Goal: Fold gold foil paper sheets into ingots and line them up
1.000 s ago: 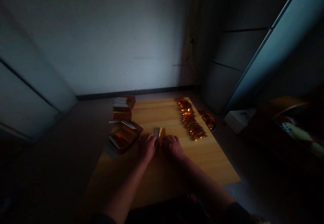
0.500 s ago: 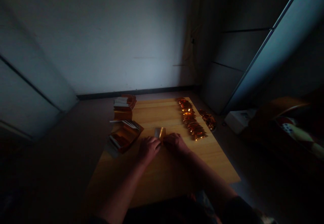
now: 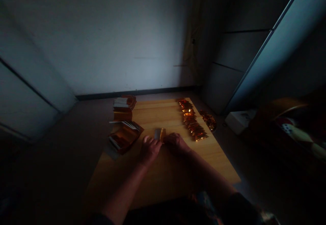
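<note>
At the middle of the wooden table (image 3: 163, 109), a small sheet of gold foil paper (image 3: 162, 134) with a greyish part on its left lies between my hands. My left hand (image 3: 150, 147) grips its near left edge, fingers bent. My right hand (image 3: 177, 143) is closed on its right side, with the fingertips partly hidden. To the left are fanned stacks of gold and whitish foil sheets (image 3: 129, 135). Along the right runs a row of folded, shiny gold foil pieces (image 3: 191, 119), overlapping one another.
A heap of shiny gold foil pieces (image 3: 209, 120) is just past the table's right edge, lower down. A white box (image 3: 238, 121) stands on the floor farther right. The pale wall (image 3: 122, 48) rises behind the table, and a dark cabinet (image 3: 229, 72) stands at the right.
My left hand's fingers have shifted slightly and its index finger is raised more. My right hand stays almost in place, and the foil paper lies nearly where it was.
</note>
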`<state>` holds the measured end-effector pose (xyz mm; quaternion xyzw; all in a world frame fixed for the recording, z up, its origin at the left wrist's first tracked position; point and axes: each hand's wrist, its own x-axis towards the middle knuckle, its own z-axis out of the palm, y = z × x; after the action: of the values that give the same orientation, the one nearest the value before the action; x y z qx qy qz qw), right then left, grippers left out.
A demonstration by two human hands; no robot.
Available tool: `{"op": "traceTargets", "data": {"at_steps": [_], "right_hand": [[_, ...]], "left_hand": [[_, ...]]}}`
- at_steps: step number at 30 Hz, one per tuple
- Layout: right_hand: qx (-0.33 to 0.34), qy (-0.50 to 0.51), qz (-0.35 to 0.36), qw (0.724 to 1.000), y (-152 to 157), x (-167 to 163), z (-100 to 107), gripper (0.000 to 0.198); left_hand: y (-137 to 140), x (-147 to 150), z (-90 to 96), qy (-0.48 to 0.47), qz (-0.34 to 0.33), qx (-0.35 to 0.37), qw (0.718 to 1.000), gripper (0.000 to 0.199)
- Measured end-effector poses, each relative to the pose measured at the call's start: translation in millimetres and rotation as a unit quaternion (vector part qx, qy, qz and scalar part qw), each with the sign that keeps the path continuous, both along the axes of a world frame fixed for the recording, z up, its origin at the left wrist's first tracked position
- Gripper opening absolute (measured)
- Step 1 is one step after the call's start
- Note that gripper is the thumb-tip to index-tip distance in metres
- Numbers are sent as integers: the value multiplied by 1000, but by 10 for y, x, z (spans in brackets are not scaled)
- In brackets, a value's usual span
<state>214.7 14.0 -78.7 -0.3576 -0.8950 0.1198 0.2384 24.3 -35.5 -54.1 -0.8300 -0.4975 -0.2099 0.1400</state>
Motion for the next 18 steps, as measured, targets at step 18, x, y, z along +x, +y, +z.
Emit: {"op": "traceTargets", "data": {"at_steps": [18], "right_hand": [[5,-11,-6,1000,88,-68,51,17]], "left_hand": [[-16,-44,-73,-68,17,-19,997,19]]}}
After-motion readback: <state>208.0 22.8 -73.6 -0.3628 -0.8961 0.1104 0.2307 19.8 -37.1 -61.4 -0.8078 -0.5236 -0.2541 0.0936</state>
